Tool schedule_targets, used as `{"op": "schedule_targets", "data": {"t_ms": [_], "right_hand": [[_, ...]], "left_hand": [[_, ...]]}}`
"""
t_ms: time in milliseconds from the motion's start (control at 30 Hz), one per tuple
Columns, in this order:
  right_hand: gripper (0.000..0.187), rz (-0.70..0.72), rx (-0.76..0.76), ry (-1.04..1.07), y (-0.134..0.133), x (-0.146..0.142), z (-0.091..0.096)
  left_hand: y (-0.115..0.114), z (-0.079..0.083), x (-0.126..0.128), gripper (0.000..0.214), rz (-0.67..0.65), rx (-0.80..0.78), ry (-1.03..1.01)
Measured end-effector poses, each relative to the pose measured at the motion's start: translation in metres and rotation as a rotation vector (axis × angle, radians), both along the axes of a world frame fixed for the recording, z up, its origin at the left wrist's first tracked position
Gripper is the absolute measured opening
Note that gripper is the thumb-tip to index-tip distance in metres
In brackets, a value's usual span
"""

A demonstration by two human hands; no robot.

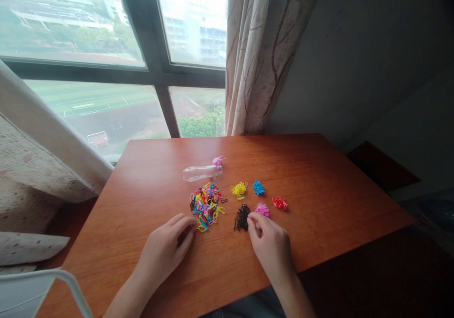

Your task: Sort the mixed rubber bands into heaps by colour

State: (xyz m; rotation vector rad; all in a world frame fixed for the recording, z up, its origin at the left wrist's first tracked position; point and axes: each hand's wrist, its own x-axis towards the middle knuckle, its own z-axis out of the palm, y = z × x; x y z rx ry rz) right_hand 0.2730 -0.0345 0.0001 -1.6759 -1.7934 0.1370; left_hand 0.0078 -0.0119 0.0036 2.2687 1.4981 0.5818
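A mixed heap of small colourful rubber bands [206, 203] lies on the table. My left hand [169, 242] rests at its near left edge, thumb and fingers curled together by a yellow band; whether they grip anything is hidden. My right hand [272, 243] is at the right side of a pile of black rubber bands [242, 217], its fingertips pinched together. Anything in that pinch is too small to make out. Just behind it sits a pink pile [262, 209]. Separate piles of yellow bands [239, 190], blue bands [258, 188] and red bands [280, 203] lie farther back.
A clear plastic bottle [201, 172] lies on its side behind the heap, with a pink cap [218, 161] by its neck. The brown wooden table [336, 181] meets a window and a curtain [248, 53]. A white curved frame [69, 280] stands at lower left.
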Motion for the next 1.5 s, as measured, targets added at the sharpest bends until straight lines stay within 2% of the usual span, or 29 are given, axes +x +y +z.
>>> {"op": "schedule_targets", "data": {"t_ms": [367, 533, 800, 1100, 1200, 1300, 1500], "right_hand": [[0.023, 0.039, 0.031, 0.036, -0.006, -0.010, 0.004], [0.020, 0.143, 0.004, 0.122, -0.015, -0.029, 0.004], [0.019, 0.272, -0.107, 0.136, -0.029, -0.056, -0.003], [0.016, 0.324, -0.137, 0.075, -0.031, -0.060, -0.007], [0.015, 0.327, -0.125, 0.047, -0.031, -0.060, -0.007], [0.015, 0.337, -0.136, 0.051, -0.031, -0.060, -0.007], [0.016, 0.343, -0.153, 0.094, -0.031, -0.060, -0.009]], "left_hand": [[0.000, -0.001, 0.001, 0.017, 0.018, 0.022, -0.025], [-0.001, -0.001, 0.002, 0.018, 0.039, 0.011, 0.001], [0.001, 0.001, 0.004, 0.019, 0.008, -0.042, 0.036], [0.001, 0.003, 0.000, 0.016, -0.001, -0.042, -0.122], [0.003, 0.008, 0.002, 0.017, 0.000, -0.014, -0.158], [0.011, 0.022, 0.014, 0.017, -0.001, 0.027, -0.122], [0.050, 0.055, 0.067, 0.018, -0.126, 0.055, 0.025]]}}
